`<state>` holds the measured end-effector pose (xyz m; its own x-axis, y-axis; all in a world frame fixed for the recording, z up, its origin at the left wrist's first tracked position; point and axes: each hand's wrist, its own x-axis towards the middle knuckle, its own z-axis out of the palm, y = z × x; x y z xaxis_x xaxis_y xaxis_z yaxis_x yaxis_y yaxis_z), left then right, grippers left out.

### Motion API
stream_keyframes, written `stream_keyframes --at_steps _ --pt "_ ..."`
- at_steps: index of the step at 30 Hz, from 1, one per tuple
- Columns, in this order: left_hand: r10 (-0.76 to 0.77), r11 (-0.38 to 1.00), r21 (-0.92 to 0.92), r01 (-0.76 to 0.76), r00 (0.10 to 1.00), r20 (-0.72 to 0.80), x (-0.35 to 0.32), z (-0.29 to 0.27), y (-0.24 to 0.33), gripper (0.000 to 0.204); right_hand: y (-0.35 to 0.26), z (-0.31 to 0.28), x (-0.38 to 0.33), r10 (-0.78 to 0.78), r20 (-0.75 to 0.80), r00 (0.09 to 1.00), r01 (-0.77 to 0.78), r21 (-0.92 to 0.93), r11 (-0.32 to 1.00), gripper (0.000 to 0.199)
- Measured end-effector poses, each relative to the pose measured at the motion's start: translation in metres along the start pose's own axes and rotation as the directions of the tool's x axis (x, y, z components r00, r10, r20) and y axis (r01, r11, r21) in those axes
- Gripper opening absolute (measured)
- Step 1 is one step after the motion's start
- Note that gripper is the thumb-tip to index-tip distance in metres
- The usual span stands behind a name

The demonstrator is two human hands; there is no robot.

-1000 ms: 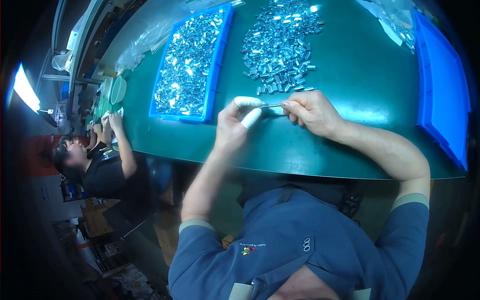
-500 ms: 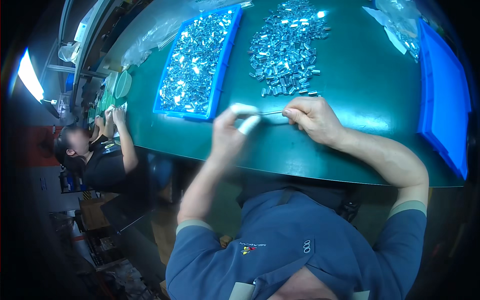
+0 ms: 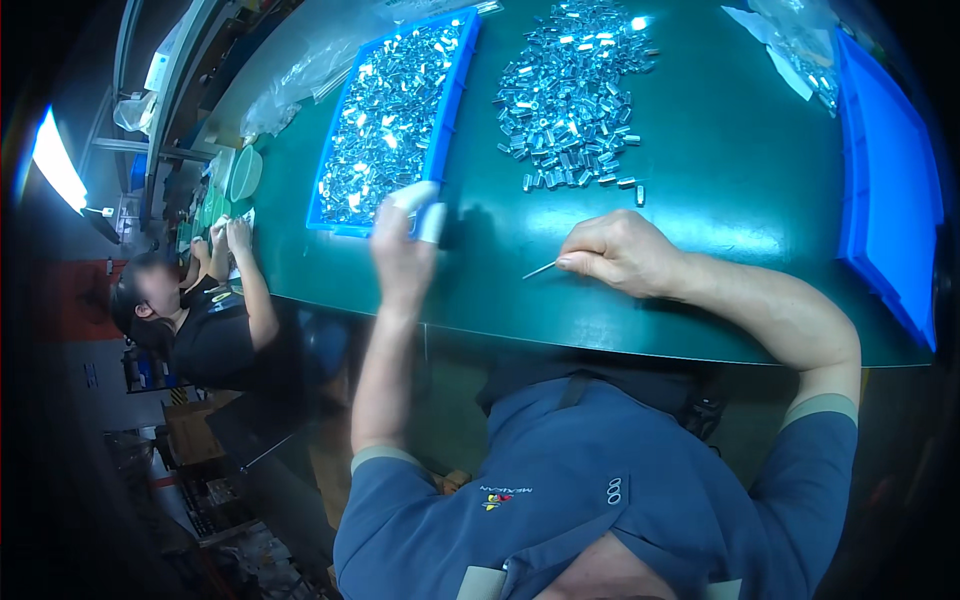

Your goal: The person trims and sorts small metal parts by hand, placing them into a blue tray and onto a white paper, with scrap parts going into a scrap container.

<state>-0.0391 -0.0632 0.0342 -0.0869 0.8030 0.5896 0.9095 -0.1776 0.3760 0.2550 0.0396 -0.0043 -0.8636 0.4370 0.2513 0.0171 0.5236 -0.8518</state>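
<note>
A thin metal rod (image 3: 540, 270) is pinched between the thumb and fingers of my right hand (image 3: 625, 255), its free end pointing left just above the table. My left hand (image 3: 405, 245), blurred by motion, is at the near right corner of a blue tray (image 3: 447, 135) full of small shiny metal sleeves (image 3: 385, 130). White covers wrap its thumb and a fingertip, which are apart; nothing shows between them. Beyond my right hand lies a heap of similar metal sleeves (image 3: 570, 100), with one loose sleeve (image 3: 640, 195) at its near edge.
On the right stands an empty-looking blue tray (image 3: 890, 190), beside a plastic bag with metal parts (image 3: 805, 50). Clear plastic bags (image 3: 290, 85) lie behind the full tray. At the left a co-worker (image 3: 205, 310) sits at the same green table (image 3: 730, 200), near a pale green bowl (image 3: 246, 172).
My left hand has moved left from the rod's tip to the full tray. My right hand has come slightly nearer, tilting the rod downward. One more loose sleeve shows beside the heap.
</note>
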Motion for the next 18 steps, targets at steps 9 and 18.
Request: stream_keyframes --at_steps 9,18 --pt "0.09 0.995 0.023 -0.098 0.97 0.227 0.017 0.072 0.032 0.03 0.0 0.0 0.0 -0.065 0.013 0.998 0.065 -0.005 0.998 0.017" --pt "-0.11 0.907 -0.354 0.229 0.939 0.326 -0.005 0.038 0.053 0.027 -0.001 -0.007 0.003 0.144 -0.354 0.924 -0.108 0.121 0.987 0.019"
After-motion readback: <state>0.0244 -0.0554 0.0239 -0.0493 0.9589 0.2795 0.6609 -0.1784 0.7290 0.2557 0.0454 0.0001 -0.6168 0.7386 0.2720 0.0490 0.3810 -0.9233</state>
